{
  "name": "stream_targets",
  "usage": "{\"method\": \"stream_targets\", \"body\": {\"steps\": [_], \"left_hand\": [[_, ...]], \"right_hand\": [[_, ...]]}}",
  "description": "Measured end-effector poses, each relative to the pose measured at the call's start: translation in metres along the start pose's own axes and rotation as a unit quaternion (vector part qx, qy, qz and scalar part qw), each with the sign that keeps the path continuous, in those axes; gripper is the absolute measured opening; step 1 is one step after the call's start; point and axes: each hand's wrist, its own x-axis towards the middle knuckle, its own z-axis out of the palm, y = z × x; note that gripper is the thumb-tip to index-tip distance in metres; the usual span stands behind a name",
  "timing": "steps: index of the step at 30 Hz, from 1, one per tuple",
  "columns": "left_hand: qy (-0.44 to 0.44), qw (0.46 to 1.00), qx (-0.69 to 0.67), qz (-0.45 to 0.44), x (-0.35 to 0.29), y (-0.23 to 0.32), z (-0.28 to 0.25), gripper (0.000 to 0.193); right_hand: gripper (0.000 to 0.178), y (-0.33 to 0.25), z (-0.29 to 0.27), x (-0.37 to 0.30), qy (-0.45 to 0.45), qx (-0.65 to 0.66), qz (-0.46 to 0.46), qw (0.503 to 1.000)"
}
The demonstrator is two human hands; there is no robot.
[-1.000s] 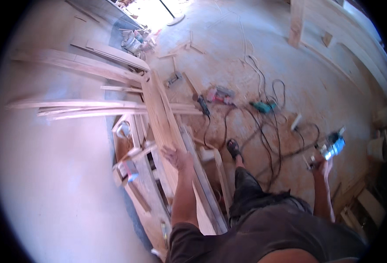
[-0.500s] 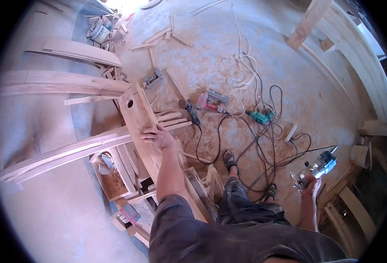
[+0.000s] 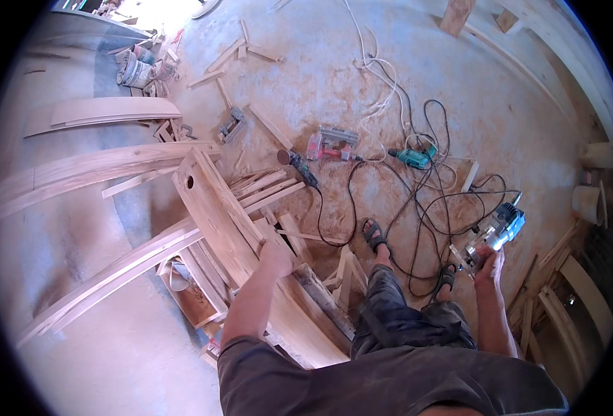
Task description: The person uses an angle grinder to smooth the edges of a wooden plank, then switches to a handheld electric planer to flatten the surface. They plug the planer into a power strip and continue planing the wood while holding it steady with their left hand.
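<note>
A long wooden board [image 3: 213, 211] with a round hole near its far end lies slantwise at my left, over a stack of timber. My left hand [image 3: 276, 259] is closed at the board's right edge, its fingertips mostly hidden. At my right, a trim router [image 3: 502, 226] with a blue-and-silver body and a clear base is held in my right hand [image 3: 488, 264]. The fingers wrap round its lower part, and its black cord runs off towards the tangle on the floor. The router is in the air, well apart from the board.
A disc grinder [image 3: 298, 166], a red-and-grey nail gun [image 3: 332, 143], a grey nailer [image 3: 231, 125] and a green power tool [image 3: 415, 157] lie on the dusty floor. Black cords [image 3: 421, 215] tangle near my sandalled feet. An open wooden box [image 3: 194, 295] sits left of the board.
My left hand has come nearer along the board, from flat on its face to its right edge. My right hand has brought the router up and inward. The view has shifted slightly.
</note>
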Motion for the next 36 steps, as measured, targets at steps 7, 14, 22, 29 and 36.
{"method": "stream_targets", "body": {"steps": [7,14,22,29,36], "left_hand": [[0.059,0.995,-0.014,0.084,-0.062,-0.013,-0.030,0.032],[0.355,0.928,-0.103,0.038,-0.118,-0.020,-0.017,0.038],[0.432,0.884,-0.180,0.007,-0.142,-0.035,0.032,0.027],[0.574,0.712,-0.296,-0.278,-0.176,0.011,0.077,0.086],[0.517,0.579,-0.411,-0.479,-0.192,0.144,0.107,0.098]], "right_hand": [[0.034,0.001,-0.026,0.004,0.018,-0.099,0.017,0.995],[0.036,0.002,0.004,-0.005,0.018,-0.053,0.034,0.998],[0.046,-0.025,0.023,-0.020,-0.082,-0.064,0.011,0.995],[0.035,-0.021,0.041,-0.007,-0.106,-0.055,0.052,0.991],[0.017,-0.034,0.046,0.004,-0.184,-0.046,0.044,0.981]]}}
